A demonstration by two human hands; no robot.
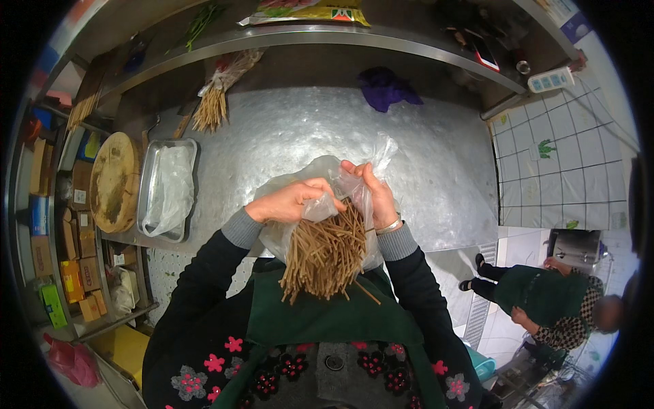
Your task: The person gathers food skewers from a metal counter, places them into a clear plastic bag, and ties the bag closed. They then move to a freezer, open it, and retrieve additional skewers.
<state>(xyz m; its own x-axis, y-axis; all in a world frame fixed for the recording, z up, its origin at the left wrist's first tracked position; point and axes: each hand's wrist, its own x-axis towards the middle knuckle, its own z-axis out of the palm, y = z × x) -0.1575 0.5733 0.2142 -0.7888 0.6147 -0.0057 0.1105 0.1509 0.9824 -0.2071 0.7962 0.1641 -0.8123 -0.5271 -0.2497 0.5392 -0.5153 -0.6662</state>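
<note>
A thick bundle of thin brown sticks (pixel 327 250) sticks out of a clear plastic bag (pixel 306 174), close to my body at the table's near edge. My left hand (pixel 294 202) grips a bunched part of the bag's film by the mouth, its fingers close to the stick ends. On the other side, my right hand (pixel 378 197) pinches the film, and a crumpled tail of plastic rises above its fingers. One stick lies apart, slanting over my green apron (pixel 332 322). The far ends of the sticks are hidden inside the bag and behind my hands.
At left, a metal tray (pixel 191 153) holds a plastic bag beside a round wooden chopping board (pixel 117 179). Another bagged stick bundle (pixel 210 110) and a purple cloth (pixel 388 89) lie farther back under a metal shelf (pixel 327 36). A person (pixel 546 294) in an apron stands at right.
</note>
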